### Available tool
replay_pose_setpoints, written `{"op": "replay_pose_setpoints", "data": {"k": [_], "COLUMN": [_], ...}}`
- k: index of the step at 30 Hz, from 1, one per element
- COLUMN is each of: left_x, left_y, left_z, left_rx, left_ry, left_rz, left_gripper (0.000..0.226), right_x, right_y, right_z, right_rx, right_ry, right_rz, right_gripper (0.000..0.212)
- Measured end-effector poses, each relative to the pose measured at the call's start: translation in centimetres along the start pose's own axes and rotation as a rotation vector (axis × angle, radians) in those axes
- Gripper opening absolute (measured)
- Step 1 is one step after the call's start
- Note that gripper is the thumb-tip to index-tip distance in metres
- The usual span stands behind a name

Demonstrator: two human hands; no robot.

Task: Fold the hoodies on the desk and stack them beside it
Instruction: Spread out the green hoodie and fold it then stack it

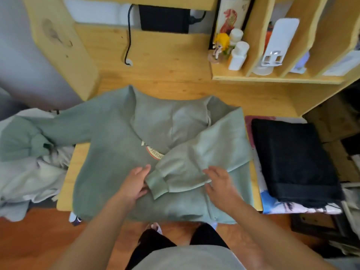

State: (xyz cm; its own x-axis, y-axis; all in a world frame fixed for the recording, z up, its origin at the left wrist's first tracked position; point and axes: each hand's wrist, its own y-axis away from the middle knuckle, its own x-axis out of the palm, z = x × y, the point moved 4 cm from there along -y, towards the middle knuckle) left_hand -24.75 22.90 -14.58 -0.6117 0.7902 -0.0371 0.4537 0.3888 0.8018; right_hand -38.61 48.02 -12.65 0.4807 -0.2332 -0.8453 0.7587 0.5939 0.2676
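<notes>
Both hands lie flat w/ fingers spread, gripping nothing — left hand [136, 183] rests on the green hoodie [109, 152] just beside the cuff [156, 184] of its folded-in right sleeve [204, 152], right hand [219, 184] presses on that sleeve. Hoodie is spread front-up on the desk [165, 61], other sleeve hanging off the left edge. 1 folded black garment [292, 158] sits beside the desk, on the right.
</notes>
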Motion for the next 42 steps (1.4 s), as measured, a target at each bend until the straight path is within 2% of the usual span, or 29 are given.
{"op": "replay_pose_setpoints", "data": {"k": [3,6,9,10,12,14,16,19,22,25,29,31,33,36,39,41,42], "left_x": [2.1,3.8,2.1,1.0,-0.6,-1.4,-1.1,-0.4,-0.1,0.2,0.6,0.5,0.1,-0.5,-0.6,0.0,0.5], "left_y": [0.2,1.5,1.8,1.7,1.3,0.3,0.6,2.2,3.5,4.6,5.2,5.5,5.4,4.0,2.7,2.6,2.8], "left_z": [-0.5,0.1,1.3,1.6,1.6,1.8,1.1,0.2,0.6,0.8,-0.2,-1.0,-1.4,-0.2,1.4,1.6,1.4], "left_rx": [0.121,0.037,0.055,0.082,0.095,0.091,0.127,0.172,0.205,0.263,0.372,0.432,0.456,0.289,0.112,0.061,0.094], "left_ry": [-0.238,-0.259,-0.521,-0.629,-0.716,-0.746,-0.711,-0.576,-0.547,-0.519,-0.477,-0.436,-0.423,-0.519,-0.538,-0.603,-0.714], "left_rz": [-0.072,0.026,-0.048,-0.12,-0.162,-0.189,-0.269,-0.43,-0.504,-0.59,-0.711,-0.807,-0.893,-0.833,-0.71,-0.714,-0.744], "left_gripper": [0.017,0.004,0.012,0.016,0.009,0.025,0.034,0.025,0.023,0.034,0.021,0.02,0.022,0.034,0.053,0.063,0.065], "right_x": [-3.3,-5.2,-6.4,-6.9,-7.8,-8.5,-8.7,-8.9,-9.1,-10.2,-11.4,-11.2,-10.7,-10.6,-10.8,-10.3,-10.1], "right_y": [-2.5,-4.6,-5.3,-5.3,-5.8,-7.0,-8.8,-11.7,-14.5,-17.3,-22.0,-23.3,-23.5,-23.2,-23.6,-24.5,-24.9], "right_z": [-2.9,-6.0,-8.1,-8.3,-8.6,-8.8,-9.3,-10.3,-11.1,-11.6,-12.4,-12.9,-13.2,-12.6,-11.1,-11.2,-11.6], "right_rx": [0.21,0.449,0.52,0.498,0.428,0.372,0.323,0.239,0.087,-0.01,0.107,0.195,0.253,0.247,-0.043,-0.209,-0.194], "right_ry": [0.014,-0.117,-0.155,-0.124,-0.048,0.017,0.067,0.171,0.306,0.315,0.08,-0.013,-0.004,0.108,0.383,0.552,0.582], "right_rz": [-0.07,-0.049,-0.063,-0.101,-0.213,-0.262,-0.199,-0.042,0.051,0.13,0.157,0.155,0.147,0.082,-0.012,0.064,0.111], "right_gripper": [0.051,0.058,0.058,0.056,0.054,0.056,0.059,0.063,0.062,0.065,0.076,0.073,0.065,0.062,0.075,0.062,0.053]}}
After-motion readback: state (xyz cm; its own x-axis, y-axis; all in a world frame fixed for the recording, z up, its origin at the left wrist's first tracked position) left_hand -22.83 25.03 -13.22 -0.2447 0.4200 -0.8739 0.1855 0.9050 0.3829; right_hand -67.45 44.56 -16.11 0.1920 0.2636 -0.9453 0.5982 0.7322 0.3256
